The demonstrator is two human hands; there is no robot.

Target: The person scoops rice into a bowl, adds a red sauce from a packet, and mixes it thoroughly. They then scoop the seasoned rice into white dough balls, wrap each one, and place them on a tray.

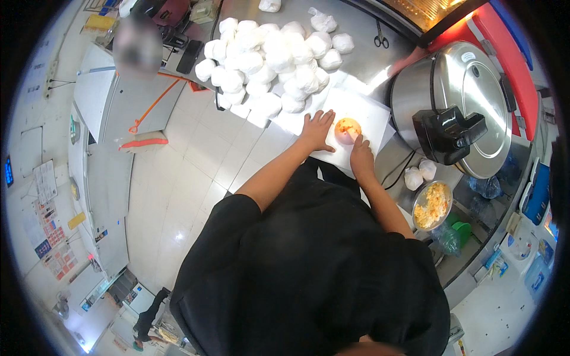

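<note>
My left hand (318, 131) rests on a stack of white paper sheets (372, 111), its fingers spread and holding nothing. To its right, on the paper, lies a round bowl or lid (342, 134) with orange food in it. My right hand (362, 155) is at the lower right edge of this round thing, fingers curled; whether it grips the edge or something small there I cannot tell. Many white wrapped bundles (267, 62) are heaped beyond my left hand. A metal bowl of orange and yellow rice (432, 205) stands right of my right forearm.
A large steel rice cooker (467, 98) stands at the right, with two wrapped bundles (414, 178) beside it and a black cable near. Black-handled scissors (381, 41) lie on the steel counter (360, 20). A person (149, 318) is far off at the lower left.
</note>
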